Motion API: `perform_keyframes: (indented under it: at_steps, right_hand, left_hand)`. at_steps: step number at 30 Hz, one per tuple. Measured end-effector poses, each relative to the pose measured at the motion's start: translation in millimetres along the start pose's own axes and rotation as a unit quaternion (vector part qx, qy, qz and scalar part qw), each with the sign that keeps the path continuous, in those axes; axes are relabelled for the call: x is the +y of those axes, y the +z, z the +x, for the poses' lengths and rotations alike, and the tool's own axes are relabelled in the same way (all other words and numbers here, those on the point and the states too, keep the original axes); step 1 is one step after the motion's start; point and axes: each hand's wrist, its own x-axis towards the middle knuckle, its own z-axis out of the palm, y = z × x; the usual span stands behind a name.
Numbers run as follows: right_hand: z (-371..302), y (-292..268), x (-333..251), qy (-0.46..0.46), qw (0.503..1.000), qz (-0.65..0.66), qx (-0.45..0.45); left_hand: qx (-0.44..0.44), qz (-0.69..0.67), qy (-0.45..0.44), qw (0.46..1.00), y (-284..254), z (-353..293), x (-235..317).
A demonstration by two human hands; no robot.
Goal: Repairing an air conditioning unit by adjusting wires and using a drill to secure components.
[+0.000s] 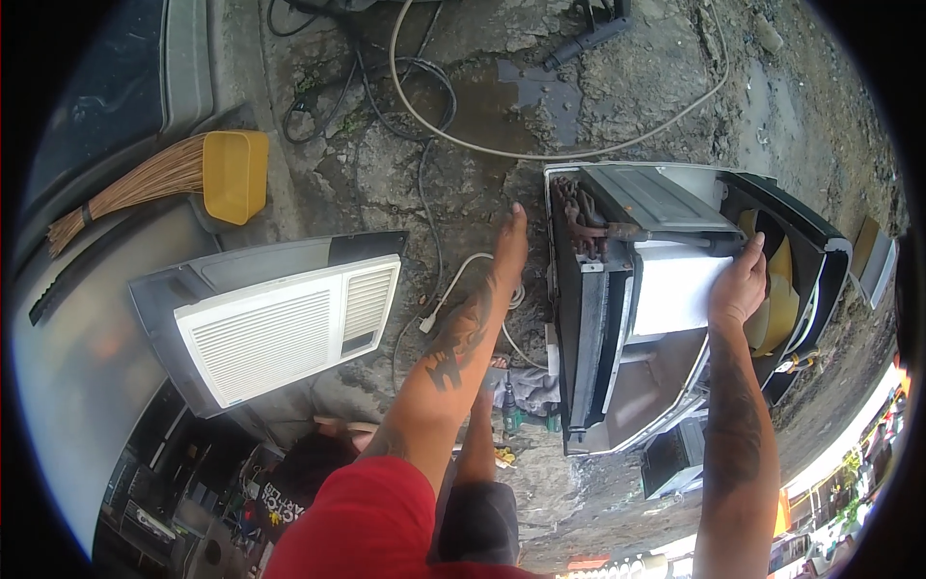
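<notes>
A window air conditioner chassis (590,357) lies opened on the ground to the right, its copper tubes (582,214) and dark finned coil showing. At its middle sits a bright white block-like panel (680,289). My right hand (740,282) is closed round the panel's right edge, thumb on top; the other fingers are partly hidden. My left hand (514,236) reaches just left of the chassis, seen nearly edge-on, with a stretched digit pointing away and nothing visible in it. Behind my right hand is a yellowish fan housing (775,289).
A white air conditioner front grille (280,333) leans at left, near a stick broom (135,188) and yellow container (235,177). A pale hose (569,156) and dark cable (424,183) cross the wet ground. A power plug (427,321) lies between. Another person (318,473) is at lower left.
</notes>
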Motion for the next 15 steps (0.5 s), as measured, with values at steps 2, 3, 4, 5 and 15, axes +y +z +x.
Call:
perform_keyframes:
  at_steps: [2, 3, 4, 5, 15]
  right_hand:
    - [4, -5, 4, -0.013, 1.0, -0.006, 0.009]
    - [1, 0, 3, -0.009, 1.0, -0.006, 0.006]
    - [-3, 6, 0, -0.005, 1.0, 0.001, 0.001]
    - [-1, 2, -2, -0.01, 1.0, -0.002, 0.006]
    - [-3, 7, -9, 0.005, 1.0, -0.006, -0.024]
  left_hand:
    - [-0.027, -0.054, -0.108, 0.992, 30, -19, -5]
    - [-0.151, -0.133, -0.091, 0.975, 36, -23, -4]
    - [-0.272, -0.206, -0.072, 0.937, 33, -24, -1]
    - [-0.279, -0.208, -0.075, 0.934, 35, -27, 1]
    - [-0.078, 0.35, 0.145, 0.922, -235, -81, -100]
